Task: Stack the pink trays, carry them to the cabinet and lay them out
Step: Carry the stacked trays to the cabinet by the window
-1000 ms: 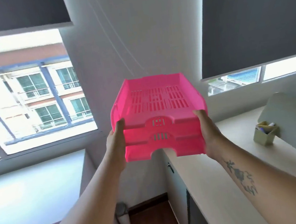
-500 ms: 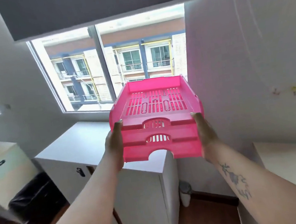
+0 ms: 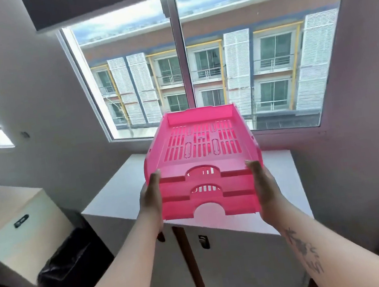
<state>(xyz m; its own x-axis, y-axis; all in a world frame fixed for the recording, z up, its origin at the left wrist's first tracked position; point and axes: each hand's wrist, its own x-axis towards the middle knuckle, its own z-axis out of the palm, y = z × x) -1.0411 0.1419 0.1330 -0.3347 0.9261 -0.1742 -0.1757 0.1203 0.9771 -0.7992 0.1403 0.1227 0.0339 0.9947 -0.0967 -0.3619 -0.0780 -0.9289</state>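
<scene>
Pink slotted plastic trays, nested three high in one stack, sit in the air at the centre of our view, level and with their notched fronts facing us. We see moulded marks in the middle of the top tray's floor, too small to read.

Our left hand clasps the stack's side at 9 o'clock, thumb tip on the top tray's front corner. Our right hand clasps the opposite side at 3 o'clock, thumb likewise on the top corner. Both are closed around the stack, and the fingers underneath are hidden. A dark tattoo runs along our right forearm toward 5 o'clock; it looks like lettering, but we cannot read it.

Below and behind the stack stands a white two-door cabinet, its flat top bare where we see it. The stack hangs above its front edge without touching. A small dark handle shows on a door at 6 o'clock.

At 8 o'clock a black-lined waste bin stands just beside a cream unit bearing a small dark label, unreadable.

At 12 o'clock a wide window shows a building with white shutters. A dark roller blind is drawn above it.
</scene>
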